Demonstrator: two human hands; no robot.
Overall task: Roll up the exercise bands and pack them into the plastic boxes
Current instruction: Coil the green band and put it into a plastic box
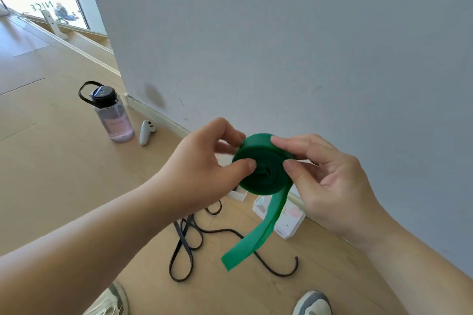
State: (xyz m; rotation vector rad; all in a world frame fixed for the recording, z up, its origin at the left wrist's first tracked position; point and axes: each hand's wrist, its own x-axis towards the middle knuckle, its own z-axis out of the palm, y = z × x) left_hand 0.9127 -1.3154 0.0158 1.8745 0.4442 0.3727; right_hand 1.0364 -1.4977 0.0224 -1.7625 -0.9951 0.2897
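The left hand (pixel 204 163) and right hand (pixel 332 181) are bare, with short, plain nails, and both forearms are uncovered. Below, the feet wear a pale cream left sneaker with grey panels (pixel 114 302) and a matching right sneaker (pixel 312 303).

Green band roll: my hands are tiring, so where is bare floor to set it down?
Bare floor lies left of the water bottle and white controller, and between them and the black band. Below the green roll it is crowded: band loops and plastic boxes along the wall.
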